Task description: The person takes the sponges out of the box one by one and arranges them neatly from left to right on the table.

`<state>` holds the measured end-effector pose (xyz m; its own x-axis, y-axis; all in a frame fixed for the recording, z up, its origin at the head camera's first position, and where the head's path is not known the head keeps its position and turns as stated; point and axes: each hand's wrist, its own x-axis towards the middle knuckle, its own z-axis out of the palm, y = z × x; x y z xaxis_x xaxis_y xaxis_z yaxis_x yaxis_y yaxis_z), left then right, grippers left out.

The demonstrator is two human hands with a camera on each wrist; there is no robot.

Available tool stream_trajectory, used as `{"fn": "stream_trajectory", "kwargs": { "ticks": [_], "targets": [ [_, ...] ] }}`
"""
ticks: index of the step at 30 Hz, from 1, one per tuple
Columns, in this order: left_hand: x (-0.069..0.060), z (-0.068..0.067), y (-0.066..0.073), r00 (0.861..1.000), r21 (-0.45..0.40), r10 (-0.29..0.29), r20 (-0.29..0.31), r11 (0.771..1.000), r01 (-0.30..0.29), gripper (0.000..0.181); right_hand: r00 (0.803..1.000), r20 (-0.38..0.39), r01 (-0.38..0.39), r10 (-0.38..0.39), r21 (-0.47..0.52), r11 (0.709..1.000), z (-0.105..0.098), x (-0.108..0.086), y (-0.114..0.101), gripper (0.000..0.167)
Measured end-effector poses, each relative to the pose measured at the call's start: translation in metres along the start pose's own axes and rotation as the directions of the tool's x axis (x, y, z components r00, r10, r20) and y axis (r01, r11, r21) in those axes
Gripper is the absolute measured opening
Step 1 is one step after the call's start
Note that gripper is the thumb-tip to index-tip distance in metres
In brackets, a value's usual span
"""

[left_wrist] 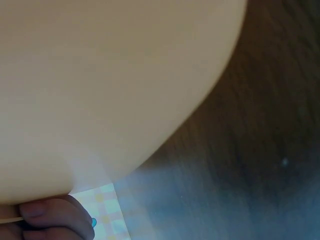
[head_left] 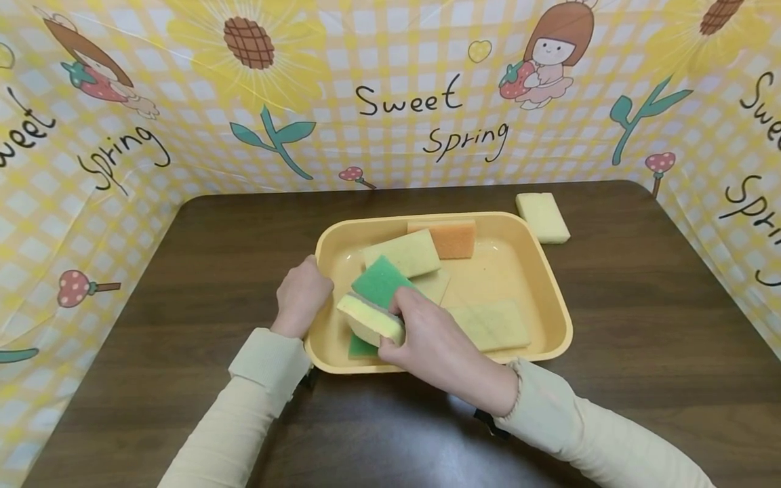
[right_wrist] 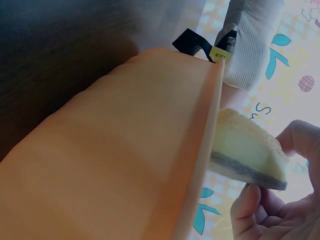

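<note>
A yellow plastic basin (head_left: 497, 268) stands on the table. At its left rim, my left hand (head_left: 303, 297) grips the edge; curled fingers (left_wrist: 57, 217) show there in the left wrist view. My right hand (head_left: 436, 339) pinches a pale yellow sponge (head_left: 366, 320) with a grey layer between thumb and fingers. This sponge (right_wrist: 247, 145) is held tilted over the basin's left part. Below and behind it lie a green scouring sponge (head_left: 381, 279), another green piece (head_left: 363, 348) partly hidden, and a pale yellow sponge (head_left: 404, 253).
Inside the basin, an orange sponge (head_left: 451, 240) leans at the far wall and a pale sponge (head_left: 495, 325) lies at the near right. Outside, another pale sponge (head_left: 543, 217) lies by the far right corner. Patterned cloth (head_left: 390, 156) surrounds the dark table (head_left: 244, 230).
</note>
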<state>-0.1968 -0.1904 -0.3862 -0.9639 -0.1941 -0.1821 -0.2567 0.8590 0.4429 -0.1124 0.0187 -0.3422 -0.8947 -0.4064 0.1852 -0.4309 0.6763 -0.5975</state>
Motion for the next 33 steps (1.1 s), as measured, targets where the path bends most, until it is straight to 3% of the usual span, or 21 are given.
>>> {"fn": "stream_trajectory", "kwargs": {
  "ticks": [10, 20, 33],
  "targets": [
    [0.0, 0.0, 0.001, 1.0, 0.021, -0.018, 0.003, 1.0, 0.017, 0.031, 0.998, -0.065, -0.001, 0.003, 0.039, 0.999, -0.014, -0.002, 0.0, 0.022],
    [0.001, 0.0, 0.0, 1.0, 0.034, -0.01, -0.006, 0.999, 0.01, 0.033, 0.988, -0.11, -0.099, 0.111, 0.112, 0.989, -0.037, 0.002, 0.011, 0.02],
    [0.001, 0.0, 0.001, 1.0, 0.037, -0.013, 0.003, 0.999, 0.013, 0.035, 0.94, -0.197, -0.221, 0.279, 0.273, 0.936, -0.068, 0.001, 0.045, 0.02]
  ]
}}
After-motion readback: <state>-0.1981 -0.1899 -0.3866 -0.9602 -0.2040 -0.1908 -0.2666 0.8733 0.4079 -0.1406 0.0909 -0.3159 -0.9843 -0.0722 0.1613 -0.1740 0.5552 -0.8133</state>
